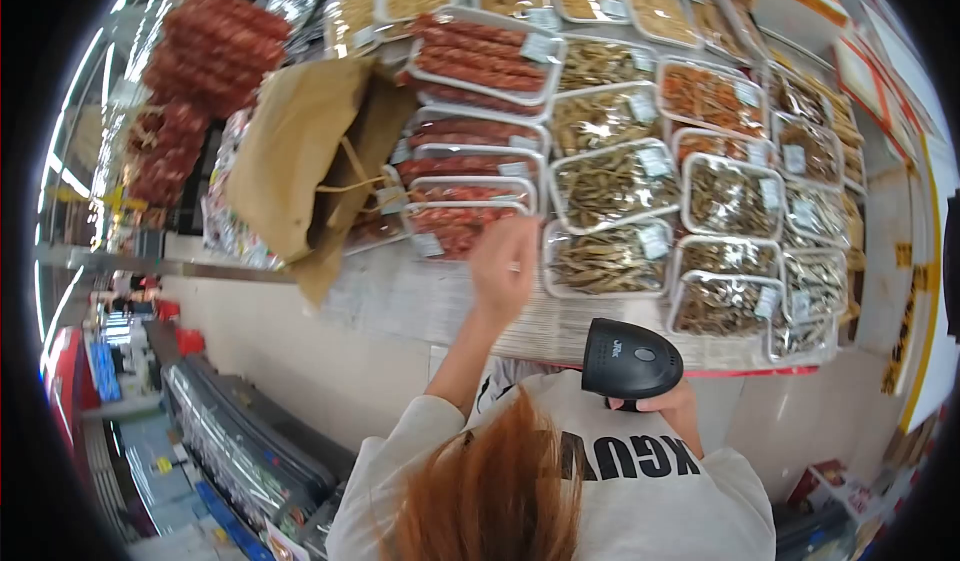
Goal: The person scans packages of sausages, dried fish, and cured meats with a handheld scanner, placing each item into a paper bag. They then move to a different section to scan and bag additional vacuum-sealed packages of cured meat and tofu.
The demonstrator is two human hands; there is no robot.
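My right hand [668, 408] is closed around the handle of a black barcode scanner [632, 361], held in front of my shirt. My left hand [505, 266] reaches over the front of the display with its fingers curled. It overlaps the lower right corner of the front wrapped tray of red sausage pieces [460, 226]. Whether the fingers grip that tray or only rest by it is hidden. Just right of this hand lies a wrapped tray of small dried fish [612, 259]. Behind the front sausage tray, more trays of red sausages [485, 56] overlap in a column.
A brown paper bag [290, 151] gapes at the left, beside hanging sausages [215, 46]. Trays of orange dried food [712, 99] and darker dried fish [732, 196] fill the right. White boxes [880, 101] line the right side. The display's front edge [560, 333] runs near my body.
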